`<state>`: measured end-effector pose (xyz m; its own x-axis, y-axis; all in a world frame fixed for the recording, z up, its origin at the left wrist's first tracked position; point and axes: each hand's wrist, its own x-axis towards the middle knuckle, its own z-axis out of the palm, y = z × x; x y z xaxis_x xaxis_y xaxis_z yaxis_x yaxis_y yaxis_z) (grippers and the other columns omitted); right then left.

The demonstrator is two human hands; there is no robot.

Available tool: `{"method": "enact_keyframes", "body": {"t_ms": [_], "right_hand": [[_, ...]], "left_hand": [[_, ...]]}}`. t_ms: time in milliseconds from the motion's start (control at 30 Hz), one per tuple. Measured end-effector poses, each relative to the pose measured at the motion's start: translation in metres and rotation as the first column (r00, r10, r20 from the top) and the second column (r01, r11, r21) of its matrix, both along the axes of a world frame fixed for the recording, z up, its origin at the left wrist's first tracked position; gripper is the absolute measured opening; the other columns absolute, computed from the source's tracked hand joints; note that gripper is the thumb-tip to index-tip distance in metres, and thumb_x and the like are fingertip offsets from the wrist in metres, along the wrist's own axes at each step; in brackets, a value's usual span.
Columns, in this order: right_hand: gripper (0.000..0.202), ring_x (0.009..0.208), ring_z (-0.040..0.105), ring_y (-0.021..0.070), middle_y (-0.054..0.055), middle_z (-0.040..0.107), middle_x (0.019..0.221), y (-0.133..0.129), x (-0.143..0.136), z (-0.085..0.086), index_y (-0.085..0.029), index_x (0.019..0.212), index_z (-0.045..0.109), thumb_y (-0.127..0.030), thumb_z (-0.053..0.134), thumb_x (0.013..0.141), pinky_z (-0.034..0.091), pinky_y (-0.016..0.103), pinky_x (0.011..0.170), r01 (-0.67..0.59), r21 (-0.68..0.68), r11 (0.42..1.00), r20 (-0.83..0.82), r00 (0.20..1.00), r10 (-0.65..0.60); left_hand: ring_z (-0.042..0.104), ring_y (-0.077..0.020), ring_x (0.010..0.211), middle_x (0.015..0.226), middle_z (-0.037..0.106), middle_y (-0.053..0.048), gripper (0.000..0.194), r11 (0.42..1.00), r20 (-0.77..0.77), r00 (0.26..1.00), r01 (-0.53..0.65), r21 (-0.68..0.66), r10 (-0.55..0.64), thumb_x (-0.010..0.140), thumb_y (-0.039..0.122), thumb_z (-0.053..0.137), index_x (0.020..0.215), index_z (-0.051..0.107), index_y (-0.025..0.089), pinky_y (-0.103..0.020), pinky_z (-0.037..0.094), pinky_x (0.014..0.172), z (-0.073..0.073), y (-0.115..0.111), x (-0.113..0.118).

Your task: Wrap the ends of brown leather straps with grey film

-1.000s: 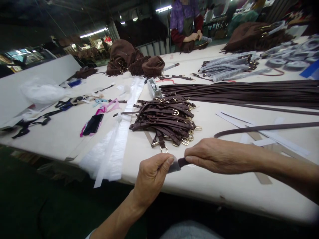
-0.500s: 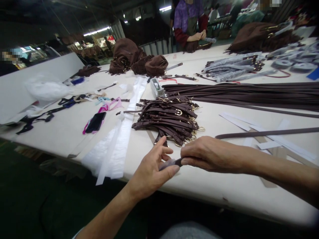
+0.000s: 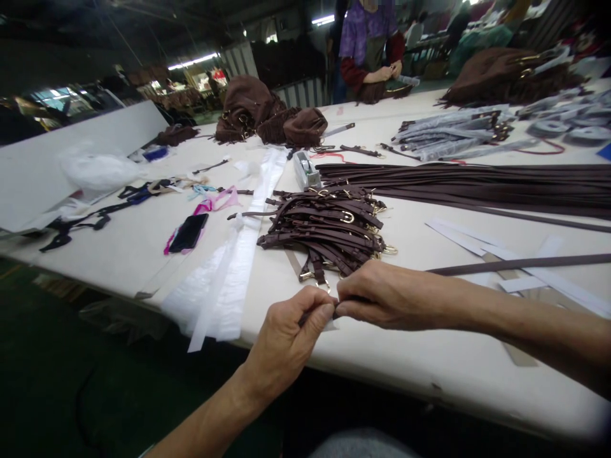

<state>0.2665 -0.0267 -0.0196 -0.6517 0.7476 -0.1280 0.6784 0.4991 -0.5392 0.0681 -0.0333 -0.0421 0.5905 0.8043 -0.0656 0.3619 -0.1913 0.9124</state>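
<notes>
My left hand (image 3: 292, 327) is closed, its thumb and fingers pinching a short dark strap end (image 3: 336, 306). Fingertip to fingertip with it, my right hand (image 3: 379, 296) grips the same piece from the right. A bit of clear plastic film (image 3: 331, 326) shows just under the fingers; most of the strap is hidden by the hands. Right behind them lies a pile of dark brown leather straps (image 3: 329, 226) with gold buckles and clips. A gold clasp (image 3: 324, 284) at the pile's front edge is close to my left fingers.
White plastic film (image 3: 229, 280) hangs over the table's front edge. A phone (image 3: 189, 232) lies left, a tape dispenser (image 3: 306, 170) behind the pile. Long brown strips (image 3: 468, 184) and paper strips (image 3: 525, 283) lie right. Brown bags (image 3: 248, 105) and another person (image 3: 367, 44) are across the table.
My left hand has gone from spread fingers to a pinch on the strap end, meeting my right fingertips. My right hand keeps its grip, slightly left of before. The view has shifted a little.
</notes>
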Motion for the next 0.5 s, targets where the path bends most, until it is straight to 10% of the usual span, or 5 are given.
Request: {"method": "enact_keyframes", "body": {"t_ms": [133,267,500], "right_hand": [[0.015,0.046,0.037,0.0053,-0.005,0.047,0.053,0.006,0.004,0.025,-0.015,0.069,0.057,-0.015,0.048,0.081,0.026,0.018,0.046,-0.053,-0.006,0.999,-0.043,0.998,0.052],[0.015,0.05,0.042,0.0068,-0.003,0.052,0.057,0.008,0.001,0.057,-0.015,0.069,0.056,-0.01,0.047,0.079,0.031,0.019,0.05,-0.205,0.072,0.976,-0.039,0.977,0.208],[0.022,0.067,0.057,0.0115,0.002,0.067,0.081,0.014,-0.027,0.062,-0.018,0.094,0.065,-0.013,0.052,0.076,0.039,0.019,0.06,-0.364,0.207,0.908,0.037,0.931,0.364]], "left_hand": [[0.059,-0.0141,0.079,0.104,0.059,-0.005,0.05,0.991,0.009,0.998,0.055,-0.125,-0.054,0.081,0.023,0.059,0.126,0.038,0.023,-0.025,0.046,0.071,0.017,0.005,-0.007],[0.055,-0.0195,0.098,0.103,0.058,-0.005,0.015,0.997,-0.082,0.993,0.083,0.003,-0.083,0.081,0.025,0.056,0.094,0.06,0.018,-0.028,0.041,0.087,0.039,0.011,-0.012],[0.045,-0.0105,0.056,0.066,0.053,0.004,0.014,0.99,-0.252,0.958,0.144,0.0,-0.139,0.081,0.03,0.045,0.081,0.054,0.02,-0.02,0.035,0.051,0.035,0.007,-0.026]]}}
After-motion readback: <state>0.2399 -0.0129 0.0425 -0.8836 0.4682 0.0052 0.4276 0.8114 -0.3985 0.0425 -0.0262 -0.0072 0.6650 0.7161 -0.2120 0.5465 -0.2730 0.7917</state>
